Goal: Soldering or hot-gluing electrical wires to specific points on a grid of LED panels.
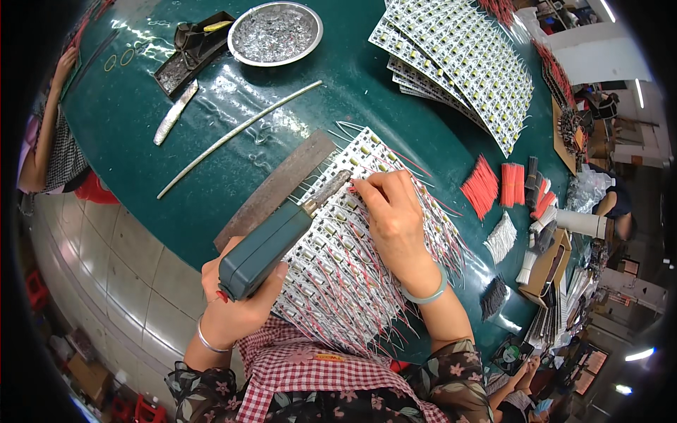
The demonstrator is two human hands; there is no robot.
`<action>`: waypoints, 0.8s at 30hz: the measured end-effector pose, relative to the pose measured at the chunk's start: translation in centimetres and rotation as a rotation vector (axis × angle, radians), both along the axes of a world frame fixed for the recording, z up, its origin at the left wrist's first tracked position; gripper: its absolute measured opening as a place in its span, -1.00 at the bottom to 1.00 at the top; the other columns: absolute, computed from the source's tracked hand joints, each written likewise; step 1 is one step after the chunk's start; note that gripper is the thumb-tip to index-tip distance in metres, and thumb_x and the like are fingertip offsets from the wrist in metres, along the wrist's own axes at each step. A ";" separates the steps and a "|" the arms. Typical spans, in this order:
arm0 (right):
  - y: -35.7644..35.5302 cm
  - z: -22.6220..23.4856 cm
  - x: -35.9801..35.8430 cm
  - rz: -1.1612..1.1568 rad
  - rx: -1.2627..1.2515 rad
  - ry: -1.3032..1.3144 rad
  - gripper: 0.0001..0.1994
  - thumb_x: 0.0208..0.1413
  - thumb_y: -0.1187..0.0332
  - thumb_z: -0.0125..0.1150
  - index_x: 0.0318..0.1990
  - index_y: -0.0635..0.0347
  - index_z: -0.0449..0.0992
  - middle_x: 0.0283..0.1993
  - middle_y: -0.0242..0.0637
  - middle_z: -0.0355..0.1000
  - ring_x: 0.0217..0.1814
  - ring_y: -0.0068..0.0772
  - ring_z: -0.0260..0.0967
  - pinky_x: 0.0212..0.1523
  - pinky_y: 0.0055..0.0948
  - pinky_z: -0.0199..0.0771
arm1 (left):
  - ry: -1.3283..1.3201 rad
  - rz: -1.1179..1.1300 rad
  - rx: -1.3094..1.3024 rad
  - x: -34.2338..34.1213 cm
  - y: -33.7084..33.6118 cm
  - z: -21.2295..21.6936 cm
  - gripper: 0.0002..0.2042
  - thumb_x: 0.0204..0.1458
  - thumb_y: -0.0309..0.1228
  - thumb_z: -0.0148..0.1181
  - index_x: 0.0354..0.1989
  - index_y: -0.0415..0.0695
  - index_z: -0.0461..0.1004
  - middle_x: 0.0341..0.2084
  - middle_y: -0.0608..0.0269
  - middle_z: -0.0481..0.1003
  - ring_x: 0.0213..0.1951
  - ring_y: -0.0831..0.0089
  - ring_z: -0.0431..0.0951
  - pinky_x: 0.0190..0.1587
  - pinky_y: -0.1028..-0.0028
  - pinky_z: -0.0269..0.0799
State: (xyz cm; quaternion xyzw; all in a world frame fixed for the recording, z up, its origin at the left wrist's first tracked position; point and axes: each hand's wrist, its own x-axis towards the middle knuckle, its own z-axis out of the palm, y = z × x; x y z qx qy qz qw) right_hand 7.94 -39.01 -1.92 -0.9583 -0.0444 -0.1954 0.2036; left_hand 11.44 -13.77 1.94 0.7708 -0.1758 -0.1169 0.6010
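My left hand [233, 321] is wrapped round the dark green body of a soldering gun [262, 248]. The gun's thick, crusted tip [333, 185] lies low over a white panel of small circuit boards [317, 271], close to my right fingertips. My right hand [396, 218] is closed in a pinch at the upper part of this panel, with a bit of red wire [352, 188] showing at the fingertips. Many thin red and white wires trail from the panel's lower and right side. Along its left edge lies a flat brownish metal bar [278, 185].
A metal bowl of solder scraps [315, 35] and a dark tray [167, 79] stand at the far left. A long solder stick [236, 134] lies nearer. Stacked board panels [451, 63] fill the far right, with red wire bundles [480, 187] below. Another person's arm [53, 106] is at left.
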 end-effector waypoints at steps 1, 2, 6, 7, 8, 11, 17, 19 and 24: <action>0.0 -0.1 0.0 -0.003 0.006 -0.007 -0.72 -0.10 0.66 0.30 -0.14 0.38 0.60 -0.19 -0.17 0.44 -0.14 -0.17 0.39 -0.23 -0.28 0.49 | -0.004 0.002 0.002 0.0 0.1 0.0 -0.79 0.00 -0.60 0.41 -0.18 -0.36 0.61 -0.39 0.15 0.58 -0.46 0.47 0.55 -0.37 0.50 0.42; 0.1 -0.2 0.0 -0.006 0.011 -0.014 -0.71 -0.10 0.66 0.30 -0.14 0.38 0.60 -0.19 -0.17 0.44 -0.15 -0.17 0.39 -0.23 -0.27 0.49 | -0.007 0.004 0.003 -0.1 0.1 0.0 -0.79 -0.01 -0.60 0.41 -0.19 -0.36 0.61 -0.39 0.15 0.59 -0.45 0.47 0.56 -0.37 0.50 0.42; 0.3 -0.3 -0.4 -0.027 0.019 -0.057 -0.69 -0.14 0.64 0.30 -0.14 0.36 0.61 -0.19 -0.17 0.45 -0.17 -0.17 0.40 -0.22 -0.25 0.49 | -0.044 0.013 -0.009 -0.1 0.3 0.1 -0.80 -0.01 -0.61 0.41 -0.19 -0.36 0.60 -0.39 0.16 0.58 -0.45 0.48 0.56 -0.37 0.51 0.42; 0.5 -0.1 -0.5 -0.019 0.021 -0.073 -0.68 -0.15 0.64 0.31 -0.14 0.37 0.61 -0.20 -0.18 0.45 -0.18 -0.17 0.40 -0.22 -0.25 0.49 | -0.028 0.012 0.004 -0.2 0.5 0.1 -0.80 -0.01 -0.61 0.41 -0.20 -0.36 0.60 -0.39 0.16 0.58 -0.44 0.48 0.56 -0.37 0.51 0.42; 0.9 0.2 -0.6 -0.010 0.022 -0.089 -0.68 -0.15 0.64 0.31 -0.13 0.37 0.61 -0.20 -0.18 0.45 -0.18 -0.17 0.40 -0.23 -0.25 0.48 | -0.011 0.010 0.018 -0.3 0.8 0.2 -0.80 -0.02 -0.61 0.40 -0.20 -0.36 0.60 -0.39 0.17 0.58 -0.44 0.48 0.56 -0.36 0.51 0.43; 1.4 0.0 -0.9 0.015 0.031 -0.087 -0.68 -0.12 0.64 0.32 -0.11 0.38 0.61 -0.21 -0.19 0.45 -0.20 -0.19 0.40 -0.25 -0.27 0.48 | 0.008 0.013 0.008 -0.4 1.1 0.2 -0.80 -0.01 -0.62 0.40 -0.20 -0.36 0.60 -0.38 0.17 0.58 -0.43 0.48 0.56 -0.36 0.52 0.43; 1.8 -0.3 -1.0 0.005 0.062 -0.044 -0.67 -0.12 0.67 0.34 -0.11 0.36 0.62 -0.22 -0.19 0.45 -0.22 -0.18 0.39 -0.27 -0.29 0.47 | 0.056 0.039 -0.028 -0.8 1.4 0.0 -0.79 -0.01 -0.60 0.40 -0.17 -0.35 0.59 -0.39 0.19 0.57 -0.45 0.51 0.54 -0.37 0.52 0.41; 2.0 -0.4 -1.1 -0.020 0.088 -0.042 -0.63 -0.17 0.72 0.38 -0.12 0.31 0.63 -0.23 -0.20 0.47 -0.22 -0.17 0.40 -0.24 -0.26 0.45 | 0.054 0.026 -0.008 -0.9 1.6 0.0 -0.79 0.00 -0.60 0.40 -0.18 -0.34 0.59 -0.40 0.20 0.56 -0.45 0.51 0.53 -0.37 0.52 0.40; 2.1 -0.3 -1.1 -0.031 0.078 -0.031 -0.64 -0.17 0.72 0.38 -0.12 0.31 0.63 -0.23 -0.20 0.47 -0.22 -0.17 0.41 -0.24 -0.26 0.45 | 0.055 -0.012 0.058 -0.8 1.8 0.0 -0.80 0.01 -0.57 0.40 -0.19 -0.32 0.58 -0.42 0.23 0.55 -0.46 0.54 0.52 -0.38 0.53 0.40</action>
